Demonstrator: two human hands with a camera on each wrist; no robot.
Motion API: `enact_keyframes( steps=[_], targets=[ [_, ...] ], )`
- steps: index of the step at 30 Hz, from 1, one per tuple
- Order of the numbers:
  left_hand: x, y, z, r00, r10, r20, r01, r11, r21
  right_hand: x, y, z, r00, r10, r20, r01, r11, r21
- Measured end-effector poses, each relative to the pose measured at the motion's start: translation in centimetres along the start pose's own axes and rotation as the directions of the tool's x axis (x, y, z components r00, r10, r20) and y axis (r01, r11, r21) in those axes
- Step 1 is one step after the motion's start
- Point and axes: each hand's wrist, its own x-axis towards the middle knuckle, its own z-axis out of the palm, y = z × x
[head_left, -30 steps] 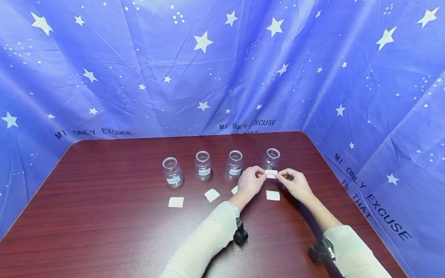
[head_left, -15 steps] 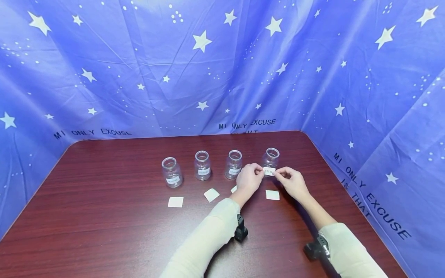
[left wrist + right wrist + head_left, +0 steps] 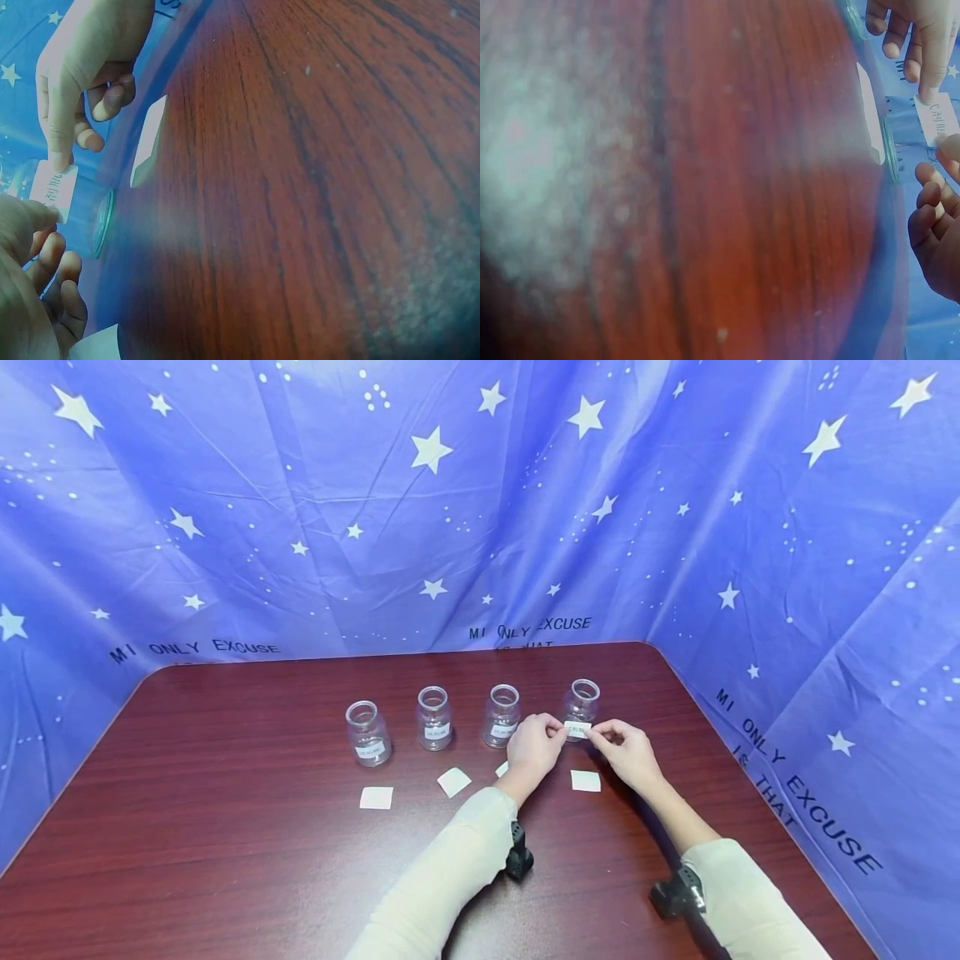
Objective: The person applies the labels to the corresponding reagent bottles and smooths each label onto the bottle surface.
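Note:
A white printed label [image 3: 577, 730] lies against the front of the rightmost glass jar [image 3: 583, 700]. My left hand [image 3: 536, 748] pinches the label's left edge, its thumb over the corner in the left wrist view. On the opposite edge, my right hand [image 3: 628, 755] holds it between thumb and index finger. The dark lettering of the label [image 3: 54, 187] faces out between the two thumbs. Behind it the clear wall of the jar [image 3: 94, 217] shows, lying sideways in that tilted view. Other fingers of both hands curl loosely below the label.
Three more labelled glass jars, a left one [image 3: 368, 733], a second [image 3: 433, 718] and a third [image 3: 502, 717], stand in a row. White paper squares lie before them: one [image 3: 376, 797], another [image 3: 453, 782], one [image 3: 585, 781], and one partly behind the left hand. A starry blue curtain [image 3: 337, 485] surrounds the table [image 3: 225, 843].
Both hands have moved slightly away and left, bringing the label from in front of the rightmost jar onto its front. Jars and paper squares stay put; the view shifts a little.

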Motion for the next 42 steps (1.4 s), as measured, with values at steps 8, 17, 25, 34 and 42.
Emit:
enact_keyframes(
  steps=[8, 17, 25, 34, 42],
  targets=[
    [0.13, -0.11, 0.07, 1.000, -0.008, 0.006, 0.008, 1.000, -0.003, 0.00, -0.21, 0.06, 1.000, 0.015, 0.000, -0.015, 1.000, 0.005],
    [0.12, -0.10, 0.16, 1.000, -0.001, 0.001, 0.001, 1.000, 0.012, 0.15, 0.10, 0.27, 1.000, 0.006, -0.023, -0.006, 1.000, -0.016],
    [0.14, -0.09, 0.22, 1.000, 0.014, 0.003, -0.014, 1.000, 0.027, 0.20, 0.17, 0.24, 0.999, 0.012, -0.030, -0.012, 1.000, -0.008],
    [0.38, -0.19, 0.23, 1.000, 0.006, 0.013, -0.006, 1.000, 0.019, 0.25, 0.20, 0.24, 0.998, 0.024, -0.064, -0.022, 0.999, 0.033],
    [0.49, -0.09, 0.16, 0.999, -0.005, 0.039, 0.005, 1.000, -0.009, 0.32, 0.05, 0.20, 0.998, 0.065, -0.025, -0.062, 0.995, 0.083]
  ],
)
